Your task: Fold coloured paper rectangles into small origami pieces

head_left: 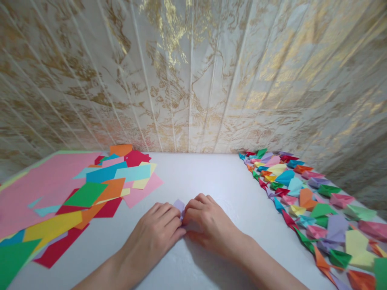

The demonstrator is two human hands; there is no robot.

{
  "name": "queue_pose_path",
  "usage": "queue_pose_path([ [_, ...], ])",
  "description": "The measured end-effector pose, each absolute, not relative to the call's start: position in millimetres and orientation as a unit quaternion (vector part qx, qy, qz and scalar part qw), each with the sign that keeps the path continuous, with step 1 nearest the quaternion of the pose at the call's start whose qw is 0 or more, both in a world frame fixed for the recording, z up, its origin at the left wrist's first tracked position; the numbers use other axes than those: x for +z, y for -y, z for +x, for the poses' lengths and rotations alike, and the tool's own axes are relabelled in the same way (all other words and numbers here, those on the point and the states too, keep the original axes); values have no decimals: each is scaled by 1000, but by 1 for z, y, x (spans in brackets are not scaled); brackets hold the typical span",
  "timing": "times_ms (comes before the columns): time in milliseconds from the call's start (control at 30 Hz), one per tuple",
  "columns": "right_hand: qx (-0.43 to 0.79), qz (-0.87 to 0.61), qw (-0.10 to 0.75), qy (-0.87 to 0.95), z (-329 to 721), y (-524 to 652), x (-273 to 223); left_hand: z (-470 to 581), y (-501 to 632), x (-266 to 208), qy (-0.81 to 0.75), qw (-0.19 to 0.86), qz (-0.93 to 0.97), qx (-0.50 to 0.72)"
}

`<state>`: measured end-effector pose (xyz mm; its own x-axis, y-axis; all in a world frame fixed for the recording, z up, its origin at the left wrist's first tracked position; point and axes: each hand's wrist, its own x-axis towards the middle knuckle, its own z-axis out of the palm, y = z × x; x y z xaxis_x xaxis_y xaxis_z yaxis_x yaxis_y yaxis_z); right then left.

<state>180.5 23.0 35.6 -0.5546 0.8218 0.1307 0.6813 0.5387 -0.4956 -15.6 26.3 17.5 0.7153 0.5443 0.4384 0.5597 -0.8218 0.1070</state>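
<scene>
Forearms: nearest my camera, the left forearm (pixel 105 272) and right forearm (pixel 269 264) enter from the bottom edge and slant inward over the white table (pixel 193 173).
Left hand (pixel 160 228): palm down, fingers bent and side by side, drawn in on the paper's left side, thumb reaching toward the other hand; I see almost no gap.
Right hand (pixel 211 219): knuckles raised, fingers curled down and closed on the paper's right side; how hard it pinches, I cannot tell.
Lilac paper (pixel 179 204): held between the two hands near the middle of the table, one pointed corner showing beyond the fingers; they hide the rest from me.
Loose paper: on my left, a big pink sheet (pixel 60 177) lies beneath overlapping smaller pieces, among them a yellow sheet (pixel 53 226) and a green sheet (pixel 15 262) in the near corner.
Folded shapes: on my right, many folded paper pieces (pixel 305 197) in mixed colours crowd together from the far edge toward me.
Backdrop: pleated white fabric (pixel 181 76) with gold patterning stands behind the table's far edge.
</scene>
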Motion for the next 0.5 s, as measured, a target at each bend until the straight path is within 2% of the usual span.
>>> queue_pose_path([
  [200,273,-477,250,797,177,-25,25,-18,-26,12,362,-114,-888,-258],
  [500,317,-527,232,754,175,-25,30,-20,-24,10,411,-208,-848,-263],
])
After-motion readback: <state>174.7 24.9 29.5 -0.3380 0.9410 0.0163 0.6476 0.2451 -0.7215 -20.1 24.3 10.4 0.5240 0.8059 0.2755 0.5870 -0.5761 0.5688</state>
